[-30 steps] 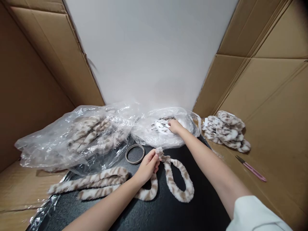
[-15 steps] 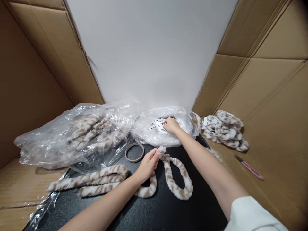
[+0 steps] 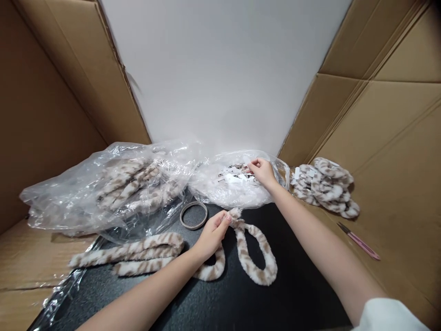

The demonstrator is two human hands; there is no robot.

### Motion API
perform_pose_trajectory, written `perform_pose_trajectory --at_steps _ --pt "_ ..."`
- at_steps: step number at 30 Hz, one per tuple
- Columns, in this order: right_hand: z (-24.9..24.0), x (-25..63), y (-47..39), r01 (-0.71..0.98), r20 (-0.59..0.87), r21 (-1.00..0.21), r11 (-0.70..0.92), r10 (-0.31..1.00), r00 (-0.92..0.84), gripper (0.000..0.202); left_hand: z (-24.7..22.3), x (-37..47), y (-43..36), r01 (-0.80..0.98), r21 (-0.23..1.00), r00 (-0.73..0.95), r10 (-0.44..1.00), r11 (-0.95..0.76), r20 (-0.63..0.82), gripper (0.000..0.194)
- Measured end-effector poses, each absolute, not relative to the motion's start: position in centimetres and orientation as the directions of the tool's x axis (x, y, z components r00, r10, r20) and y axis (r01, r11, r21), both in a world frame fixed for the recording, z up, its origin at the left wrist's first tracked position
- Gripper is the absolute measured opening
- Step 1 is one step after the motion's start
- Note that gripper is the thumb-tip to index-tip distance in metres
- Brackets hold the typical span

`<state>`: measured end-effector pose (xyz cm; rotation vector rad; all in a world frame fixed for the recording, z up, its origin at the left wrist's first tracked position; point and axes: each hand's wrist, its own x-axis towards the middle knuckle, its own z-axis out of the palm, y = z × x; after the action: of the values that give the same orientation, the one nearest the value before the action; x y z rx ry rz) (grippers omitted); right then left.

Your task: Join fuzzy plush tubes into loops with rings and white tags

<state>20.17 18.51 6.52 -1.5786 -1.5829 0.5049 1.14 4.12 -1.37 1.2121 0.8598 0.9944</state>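
Observation:
My left hand [image 3: 216, 232] is closed around the gathered middle of a fluffy white-and-brown furry strip [image 3: 258, 274], whose loops hang down on both sides onto the black surface. Farther off, my right hand [image 3: 263, 172] pinches what looks like a small white tag [image 3: 247, 161], just above an open clear plastic bag [image 3: 237, 198]. Inside that bag lie many white tags [image 3: 234, 177] with dark bits among them. More folded furry strips [image 3: 151, 252] rest to the left of my left forearm.
A large clear bag [image 3: 65, 202] of furry strips spreads at the back left. A brown ring [image 3: 193, 227] lies in the middle of the black table [image 3: 292, 294]. On cardboard at the right are tagged furry bundles [image 3: 330, 188] and pink-handled snips [image 3: 361, 243]. Cardboard walls [image 3: 389, 151] stand around.
My right hand has lifted out of the tag pile and moved slightly right and up, fingers pinched on a tag. My left hand keeps its hold on the furry strip.

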Motion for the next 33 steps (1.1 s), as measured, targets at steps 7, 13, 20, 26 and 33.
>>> perform_pose_trajectory --at_steps 7,13,20,26,33 --pt "5.5 19.6 17.8 0.504 0.234 -0.851 0.148 0.966 0.112 0.006 -1.1 1.3 4.0 -0.130 0.990 0.342 0.940 0.059 -0.011 0.046" --pt "5.1 19.6 19.2 0.526 0.230 -0.846 0.090 0.951 0.208 0.017 -1.4 1.2 4.2 -0.117 0.992 0.357 0.934 0.050 -0.005 0.048" --pt "5.6 19.9 18.5 0.429 0.258 -0.894 0.127 0.930 0.263 0.024 -1.5 1.2 4.2 -0.125 0.991 0.358 0.934 0.056 -0.007 0.048" --pt "6.7 20.0 12.7 0.267 0.220 -0.946 0.183 0.968 0.117 0.042 -1.3 1.3 4.3 -0.144 0.987 0.343 0.939 0.065 -0.012 0.049" --pt "3.2 18.7 4.3 0.148 0.228 -0.966 0.211 0.968 0.104 0.032 -0.4 1.2 3.7 -0.086 0.996 0.328 0.945 0.030 0.000 0.042"
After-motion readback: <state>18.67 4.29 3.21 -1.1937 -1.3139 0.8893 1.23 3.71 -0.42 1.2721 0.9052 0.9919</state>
